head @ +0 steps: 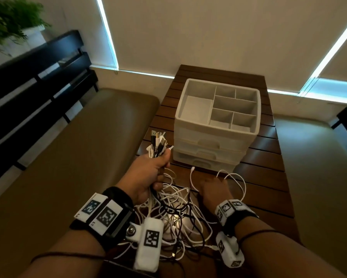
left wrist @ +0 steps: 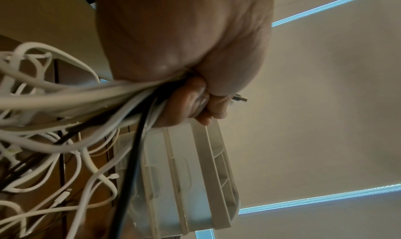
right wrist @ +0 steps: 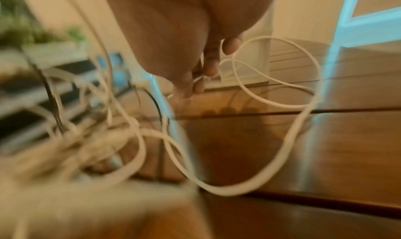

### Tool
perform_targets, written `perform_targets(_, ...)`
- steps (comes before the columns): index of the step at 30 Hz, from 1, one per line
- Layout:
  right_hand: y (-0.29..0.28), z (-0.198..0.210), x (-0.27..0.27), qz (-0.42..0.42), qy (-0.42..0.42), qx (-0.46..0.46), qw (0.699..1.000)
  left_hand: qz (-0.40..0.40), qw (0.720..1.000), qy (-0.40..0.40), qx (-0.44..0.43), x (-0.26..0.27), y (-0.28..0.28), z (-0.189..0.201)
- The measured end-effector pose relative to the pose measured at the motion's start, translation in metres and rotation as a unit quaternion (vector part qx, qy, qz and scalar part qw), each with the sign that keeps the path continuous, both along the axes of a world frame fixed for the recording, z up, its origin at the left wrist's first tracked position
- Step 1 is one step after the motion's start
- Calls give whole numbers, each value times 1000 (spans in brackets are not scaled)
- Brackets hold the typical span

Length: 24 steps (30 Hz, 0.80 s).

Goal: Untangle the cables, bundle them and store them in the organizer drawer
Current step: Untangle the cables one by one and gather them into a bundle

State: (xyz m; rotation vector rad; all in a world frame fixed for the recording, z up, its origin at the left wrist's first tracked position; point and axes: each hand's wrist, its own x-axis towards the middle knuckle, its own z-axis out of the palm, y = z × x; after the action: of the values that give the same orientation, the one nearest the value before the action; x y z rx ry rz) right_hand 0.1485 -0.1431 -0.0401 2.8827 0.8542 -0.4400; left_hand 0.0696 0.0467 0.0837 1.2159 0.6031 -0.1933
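On the slatted wooden table (head: 269, 177), right under my wrists, sits the cable tangle (head: 176, 217): mostly white leads w/ a few black ones, looped over each other, clearly not sorted yet. My left hand (head: 146, 175) is clenched round a gathered bunch of connector ends (head: 158, 143), plugs sticking up out of the fist, cords trailing down into the heap. Left wrist view confirms it: fingers (left wrist: 195, 103) curled tight on white and black strands. My right hand (head: 212, 189) is low over the table on the tangle's right side. The right wrist view is blurry, but the fingertips (right wrist: 209, 67) look to be pinching a thin white cable (right wrist: 293, 105) whose loop spreads out to the right.

Key relation, imo: the bunch's long axis runs up-and-away from the fist, plug ends toward the white organizer (head: 216, 125), loose lengths hanging back toward me. So the free cord lies betw. my hands and below the left one. The right hand is nearer the stray loop and is the one to draw lengths straight or coil them, while the left anchors the ends.

The organizer stands just beyond the tangle, centre of table, divided top tray bare, drawers (head: 206, 145) below all closed. One needs opening before anything is stowed. Risk: pulling the loop could tighten a knot.

A tan bench cushion (head: 78, 157) lies left of the table.
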Motion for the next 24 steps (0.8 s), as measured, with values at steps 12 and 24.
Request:
perform_targets(12, -20, 109, -61, 57, -86, 424, 900, 1, 986, -64, -152, 19, -23, 10)
perform_targets(24, -25, 154, -61, 77, -120, 368, 919, 22, 981, -147, -125, 12, -54, 68)
